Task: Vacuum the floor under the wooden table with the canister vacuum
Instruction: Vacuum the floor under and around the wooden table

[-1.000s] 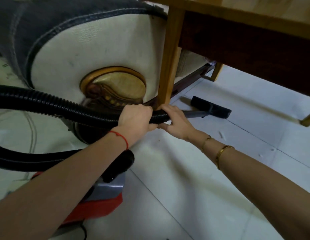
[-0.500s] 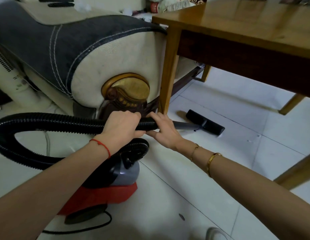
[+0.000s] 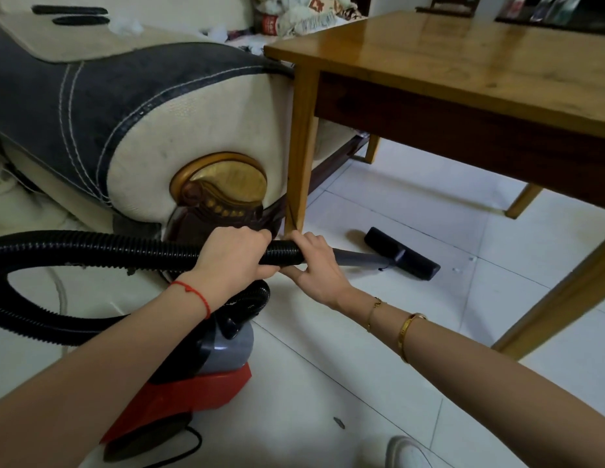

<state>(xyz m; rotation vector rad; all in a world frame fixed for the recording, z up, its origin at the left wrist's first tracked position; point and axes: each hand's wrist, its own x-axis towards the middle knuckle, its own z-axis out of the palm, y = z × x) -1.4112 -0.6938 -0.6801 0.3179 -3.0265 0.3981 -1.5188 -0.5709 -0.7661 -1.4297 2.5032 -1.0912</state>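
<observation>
Left hand (image 3: 235, 255) grips black hose (image 3: 91, 246); right hand (image 3: 314, 268) grips hose end. Floor nozzle (image 3: 404, 253) lies flat on tiles (image 3: 362, 366) under wooden table (image 3: 463, 62).

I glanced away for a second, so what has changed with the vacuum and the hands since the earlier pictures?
The floor nozzle has been drawn back from under the wooden table, toward the person; it now lies near the front leg rather than deeper beneath. The view has also lifted, showing the tabletop and more of the red canister. Unchanged: the left hand and right hand keep their grip on the black hose.
</observation>
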